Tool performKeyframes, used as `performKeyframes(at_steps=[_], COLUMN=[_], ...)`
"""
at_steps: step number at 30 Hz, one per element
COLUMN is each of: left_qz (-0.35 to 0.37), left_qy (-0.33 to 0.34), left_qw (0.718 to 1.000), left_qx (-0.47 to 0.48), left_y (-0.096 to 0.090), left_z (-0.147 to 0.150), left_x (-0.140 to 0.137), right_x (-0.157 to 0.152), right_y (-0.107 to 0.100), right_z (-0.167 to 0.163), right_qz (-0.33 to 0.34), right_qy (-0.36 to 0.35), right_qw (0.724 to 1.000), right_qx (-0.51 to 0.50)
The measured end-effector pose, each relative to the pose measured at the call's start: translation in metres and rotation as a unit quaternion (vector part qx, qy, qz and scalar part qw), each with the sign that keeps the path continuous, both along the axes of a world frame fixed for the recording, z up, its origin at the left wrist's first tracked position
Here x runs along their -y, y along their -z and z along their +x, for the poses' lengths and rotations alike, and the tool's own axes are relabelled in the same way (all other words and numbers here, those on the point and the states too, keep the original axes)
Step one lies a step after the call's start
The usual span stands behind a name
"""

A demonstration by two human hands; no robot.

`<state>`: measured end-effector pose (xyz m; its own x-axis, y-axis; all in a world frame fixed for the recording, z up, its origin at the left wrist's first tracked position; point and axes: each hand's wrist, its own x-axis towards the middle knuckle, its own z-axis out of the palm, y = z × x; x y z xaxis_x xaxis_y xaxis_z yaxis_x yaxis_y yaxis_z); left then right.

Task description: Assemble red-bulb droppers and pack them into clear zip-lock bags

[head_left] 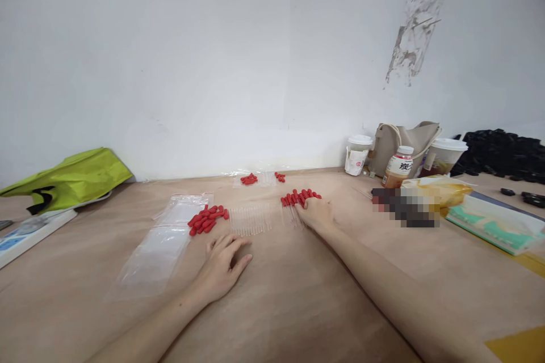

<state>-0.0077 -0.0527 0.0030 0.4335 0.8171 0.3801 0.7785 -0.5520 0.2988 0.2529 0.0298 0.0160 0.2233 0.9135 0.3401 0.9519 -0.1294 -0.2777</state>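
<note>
My left hand (pixel 222 267) rests low over the brown-covered table, palm down with its fingers spread and holding nothing. Just beyond it lies a heap of red rubber bulbs (pixel 206 220), and to their right a row of clear glass dropper tubes (pixel 250 220). My right hand (pixel 318 213) is at a row of red-bulbed droppers (pixel 300 197), its fingers drawn together at one dropper. That hand hides part of the row and its own fingertips. Flat clear plastic bags (pixel 149 261) lie beside the heap of bulbs, on its left.
Near the wall lie more red bulbs (pixel 249 179) and clear tubes (pixel 267 178). A green bag (pixel 80 173) and a white power strip (pixel 38 235) are at the left. On the right stand a paper cup (pixel 357 156), a drink bottle (pixel 398 169) and a tissue pack (pixel 494 227).
</note>
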Motion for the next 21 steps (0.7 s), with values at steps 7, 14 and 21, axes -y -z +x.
performKeyframes(at_steps=[7,14,21], left_qz=[-0.002,0.026,0.189], left_qy=[0.002,-0.011,-0.231], left_qw=[1.000,0.999,0.949], left_qx=[-0.011,-0.032,-0.100], left_y=[-0.002,-0.002,-0.025], left_z=[0.000,-0.001,-0.033], left_x=[-0.002,0.000,-0.023], right_x=[0.005,0.000,-0.006], right_y=[-0.003,-0.011,-0.018], right_z=[-0.018,-0.050,-0.065], right_qz=[0.017,-0.101,-0.177], right_qy=[-0.064,-0.067,-0.073], right_qw=[0.998,0.991,0.978], right_qx=[0.018,0.053,0.085])
